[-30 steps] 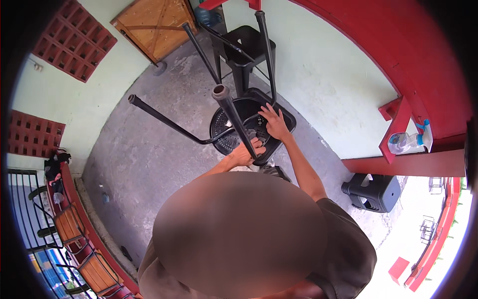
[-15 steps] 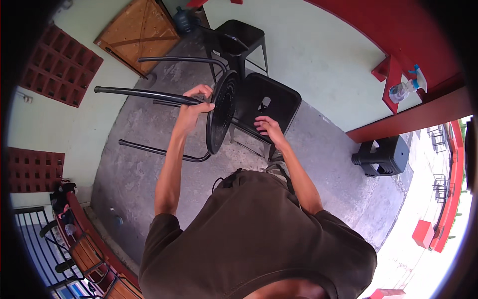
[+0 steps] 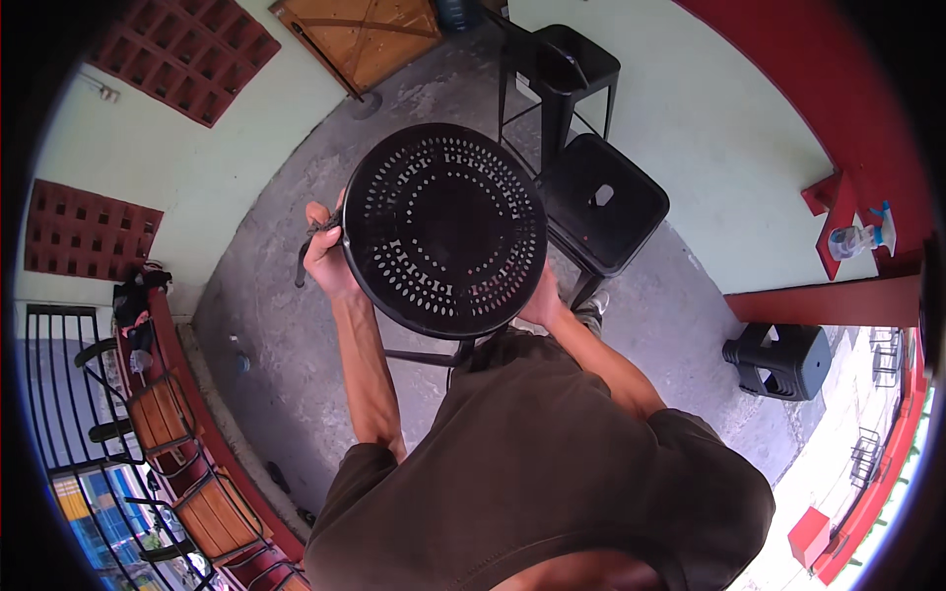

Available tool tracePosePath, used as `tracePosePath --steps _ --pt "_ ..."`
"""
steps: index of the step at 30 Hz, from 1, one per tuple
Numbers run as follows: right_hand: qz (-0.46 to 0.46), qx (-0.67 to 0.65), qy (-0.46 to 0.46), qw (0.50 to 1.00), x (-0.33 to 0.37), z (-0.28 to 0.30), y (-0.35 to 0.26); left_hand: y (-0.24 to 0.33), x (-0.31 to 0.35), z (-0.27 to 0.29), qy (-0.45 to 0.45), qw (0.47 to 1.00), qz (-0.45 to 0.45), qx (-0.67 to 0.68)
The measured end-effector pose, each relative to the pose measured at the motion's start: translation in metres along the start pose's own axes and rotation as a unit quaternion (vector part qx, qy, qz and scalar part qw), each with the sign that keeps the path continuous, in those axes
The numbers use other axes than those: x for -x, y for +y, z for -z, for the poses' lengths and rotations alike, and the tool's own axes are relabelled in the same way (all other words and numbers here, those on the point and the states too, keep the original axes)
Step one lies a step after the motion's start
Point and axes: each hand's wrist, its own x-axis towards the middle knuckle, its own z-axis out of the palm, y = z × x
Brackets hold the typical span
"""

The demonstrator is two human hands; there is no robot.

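Observation:
In front of me is a black round metal stool (image 3: 443, 231), its perforated seat facing up toward me. My left hand (image 3: 333, 258) is closed at the left rim, with a dark rag (image 3: 313, 246) bunched in its fingers and hanging down. Against the stool's lower right side is my right hand (image 3: 540, 298), its fingers hidden behind the seat, apparently gripping the stool. Most of the stool's legs are out of sight under the seat. Just right of it stands a black square-topped stool (image 3: 631, 222) with a slot in its seat.
Another black stool (image 3: 581, 49) stands behind, by the wall. To the right, a dark plastic stool (image 3: 783, 361) lies on its side. A spray bottle (image 3: 857, 239) sits on a red ledge. A wooden panel (image 3: 365, 39) leans at the back; wooden chairs (image 3: 163, 414) line the left.
The round stool has turned from lying sideways, legs pointing left, to seat facing up. My right hand has moved from the square stool to the round one. My view has shifted left.

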Motion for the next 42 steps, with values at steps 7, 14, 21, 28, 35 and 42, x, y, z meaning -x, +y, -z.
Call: tracePosePath --steps 7,14,21,28,35,42 --pt "0.243 -0.059 -0.013 0.968 -0.004 -0.069 -0.057 0.014 -0.003 -0.044 -0.075 0.996 -0.023 0.039" --pt "0.365 0.132 0.112 0.915 0.044 -0.140 -0.109 0.008 -0.065 -0.086 -0.278 0.953 0.033 0.120" --pt "0.483 0.136 0.052 0.863 0.096 -0.187 -0.160 -0.050 -0.122 -0.109 -0.257 0.947 0.065 0.180" --pt "0.546 0.118 0.111 0.822 0.115 -0.206 -0.195 -0.108 -0.173 -0.092 -0.193 0.953 0.214 0.093" --pt "0.536 0.064 0.183 0.821 0.105 -0.186 -0.217 -0.159 -0.197 -0.071 -0.171 0.935 0.295 0.100" --pt "0.517 0.035 0.176 0.837 0.099 -0.144 -0.219 -0.160 -0.179 -0.035 0.019 0.875 0.317 -0.365"
